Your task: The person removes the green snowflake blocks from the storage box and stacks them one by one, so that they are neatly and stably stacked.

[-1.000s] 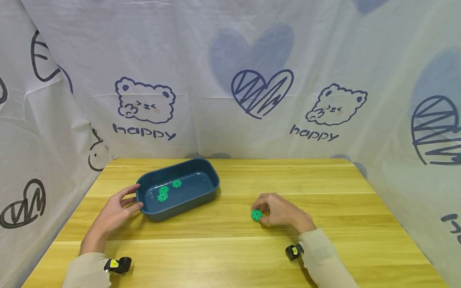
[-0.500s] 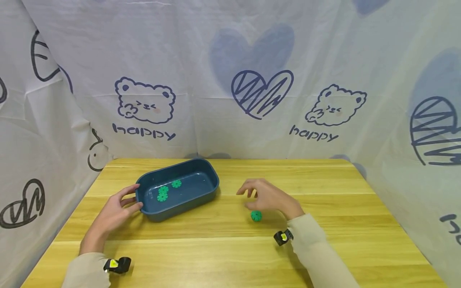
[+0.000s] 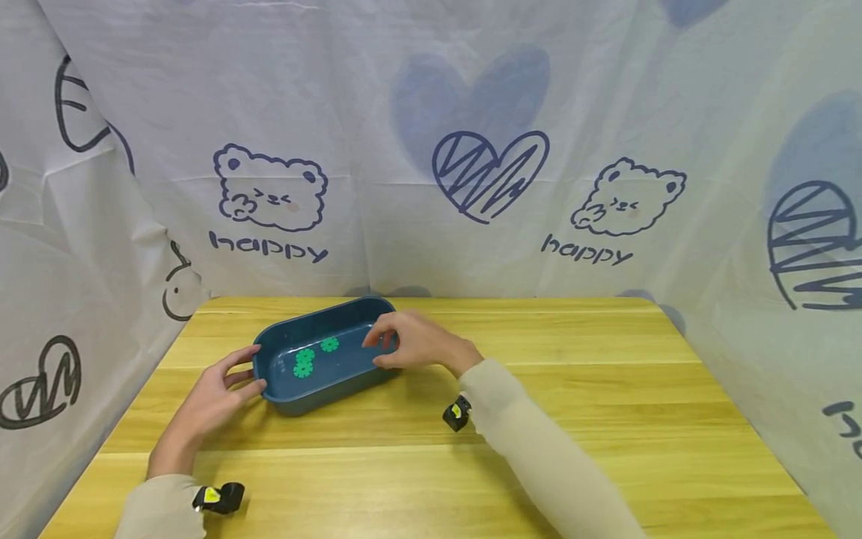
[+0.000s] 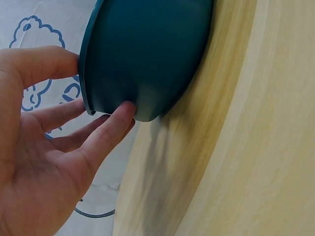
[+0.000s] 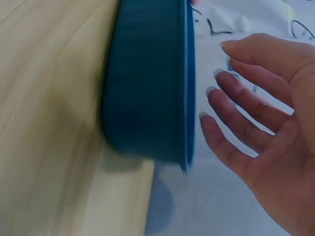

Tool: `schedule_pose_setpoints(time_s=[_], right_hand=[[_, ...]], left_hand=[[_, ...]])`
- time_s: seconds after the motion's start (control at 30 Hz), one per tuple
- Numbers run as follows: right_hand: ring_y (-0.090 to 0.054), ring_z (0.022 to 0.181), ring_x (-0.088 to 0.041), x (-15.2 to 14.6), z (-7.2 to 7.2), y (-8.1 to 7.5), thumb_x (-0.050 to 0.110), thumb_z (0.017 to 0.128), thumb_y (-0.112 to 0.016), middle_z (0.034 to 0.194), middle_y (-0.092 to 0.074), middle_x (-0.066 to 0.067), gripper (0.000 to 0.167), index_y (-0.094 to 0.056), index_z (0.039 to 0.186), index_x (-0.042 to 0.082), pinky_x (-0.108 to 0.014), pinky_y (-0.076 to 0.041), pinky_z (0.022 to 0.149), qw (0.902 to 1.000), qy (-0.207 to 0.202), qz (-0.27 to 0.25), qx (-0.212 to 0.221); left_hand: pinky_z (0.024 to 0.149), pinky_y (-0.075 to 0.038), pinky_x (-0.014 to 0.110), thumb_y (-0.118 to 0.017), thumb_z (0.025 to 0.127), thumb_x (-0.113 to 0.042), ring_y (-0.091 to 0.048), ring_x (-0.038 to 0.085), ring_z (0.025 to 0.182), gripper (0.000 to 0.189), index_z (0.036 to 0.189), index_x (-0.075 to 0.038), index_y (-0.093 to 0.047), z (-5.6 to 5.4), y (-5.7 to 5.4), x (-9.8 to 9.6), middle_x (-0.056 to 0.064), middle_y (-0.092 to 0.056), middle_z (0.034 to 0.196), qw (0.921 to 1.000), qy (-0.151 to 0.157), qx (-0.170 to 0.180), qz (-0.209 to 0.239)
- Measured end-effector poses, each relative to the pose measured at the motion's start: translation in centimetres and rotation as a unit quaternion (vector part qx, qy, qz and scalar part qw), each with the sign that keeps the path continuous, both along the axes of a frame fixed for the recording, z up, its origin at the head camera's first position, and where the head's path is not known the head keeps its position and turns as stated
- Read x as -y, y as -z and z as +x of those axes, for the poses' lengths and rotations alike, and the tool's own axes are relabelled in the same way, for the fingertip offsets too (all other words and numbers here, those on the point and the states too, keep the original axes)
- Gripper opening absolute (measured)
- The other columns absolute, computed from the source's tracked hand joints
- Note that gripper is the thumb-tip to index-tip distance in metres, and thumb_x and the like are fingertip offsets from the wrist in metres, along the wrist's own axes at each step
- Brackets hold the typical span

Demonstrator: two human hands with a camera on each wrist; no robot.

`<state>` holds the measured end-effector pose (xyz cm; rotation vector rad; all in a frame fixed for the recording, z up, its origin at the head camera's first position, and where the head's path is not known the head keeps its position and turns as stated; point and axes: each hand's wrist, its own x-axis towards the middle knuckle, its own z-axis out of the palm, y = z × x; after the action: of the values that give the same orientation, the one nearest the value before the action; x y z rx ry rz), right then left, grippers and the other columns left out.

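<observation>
The person's left hand (image 3: 218,385) is spread at the left end of a dark blue oblong plastic bin (image 3: 337,391), its fingers fanned apart. The left wrist view shows one digit against the rim and another against the outer end wall. The right hand (image 3: 419,340) reaches across over the bin's right end, wrist low, fingers loosely bent and apart, with an open gap to the thumb; the right wrist view shows it above the rim without touching it.

The bin stands upright but at a slant on the wooden table (image 3: 572,434). Three green notched discs lie on its floor, in the left and middle part: a touching pair (image 3: 304,363) nearer the left hand, and a single disc (image 3: 329,344) just beside them, toward the back wall.
</observation>
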<state>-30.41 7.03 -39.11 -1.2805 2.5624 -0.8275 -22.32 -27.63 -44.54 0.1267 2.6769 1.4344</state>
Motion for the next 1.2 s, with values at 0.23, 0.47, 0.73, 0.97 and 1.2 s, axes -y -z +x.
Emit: schedule_pose_setpoints(time_s=[0.23, 0.47, 0.73, 0.97, 1.2], right_hand=[[-0.07, 0.107, -0.027, 4.7, -1.5, 1.1, 0.016, 0.093, -0.076, 0.122, -0.075, -0.01, 0.025, -0.076, 0.117, 0.01, -0.025, -0.055, 0.09, 0.9997, -0.01, -0.006, 0.022], [-0.071, 0.096, -0.016, 8.1, -2.3, 2.6, 0.017, 0.092, -0.078, 0.119, -0.077, -0.009, 0.025, -0.077, 0.115, 0.009, -0.014, -0.052, 0.081, 0.9991, 0.012, 0.003, 0.04], [-0.068, 0.09, -0.007, 10.5, -2.7, 3.9, 0.015, 0.092, -0.079, 0.118, -0.076, -0.005, 0.026, -0.077, 0.117, 0.008, -0.013, -0.053, 0.079, 0.9973, 0.03, 0.037, 0.055], [-0.065, 0.087, -0.005, 11.9, -2.5, 4.2, 0.014, 0.092, -0.079, 0.116, -0.076, -0.001, 0.024, -0.078, 0.116, 0.011, -0.012, -0.05, 0.078, 0.9962, 0.026, 0.072, 0.042], [-0.067, 0.092, -0.006, 12.9, -2.5, 4.3, 0.011, 0.091, -0.079, 0.118, -0.076, 0.0, 0.025, -0.078, 0.116, 0.012, -0.015, -0.052, 0.082, 0.9936, 0.024, 0.099, 0.049]], left_hand=[[0.083, -0.042, 0.004, -0.066, 0.1, -0.018, -0.048, 0.053, 0.141, 0.073, 0.161, -0.002, -0.029, 0.1, -0.1, 0.0, 0.032, -0.032, 0.161, 1.0, 0.001, -0.003, -0.007], [0.083, -0.043, 0.005, -0.066, 0.1, -0.017, -0.048, 0.053, 0.14, 0.073, 0.161, -0.002, -0.029, 0.1, -0.2, 0.1, 0.032, -0.032, 0.161, 1.0, 0.0, -0.001, -0.006], [0.084, -0.043, 0.005, -0.066, 0.1, -0.019, -0.048, 0.052, 0.14, 0.073, 0.161, -0.003, -0.029, 0.0, 0.0, 0.1, 0.032, -0.032, 0.161, 1.0, 0.0, 0.003, -0.009], [0.083, -0.043, 0.005, -0.066, 0.101, -0.019, -0.048, 0.053, 0.141, 0.073, 0.161, -0.003, -0.029, 0.1, 0.0, 0.2, 0.032, -0.032, 0.161, 1.0, 0.004, 0.001, -0.007], [0.086, -0.045, 0.009, -0.066, 0.101, -0.02, -0.048, 0.052, 0.141, 0.073, 0.161, -0.004, -0.029, 0.0, 0.0, 0.2, 0.031, -0.033, 0.161, 0.9999, 0.004, 0.003, -0.011]])
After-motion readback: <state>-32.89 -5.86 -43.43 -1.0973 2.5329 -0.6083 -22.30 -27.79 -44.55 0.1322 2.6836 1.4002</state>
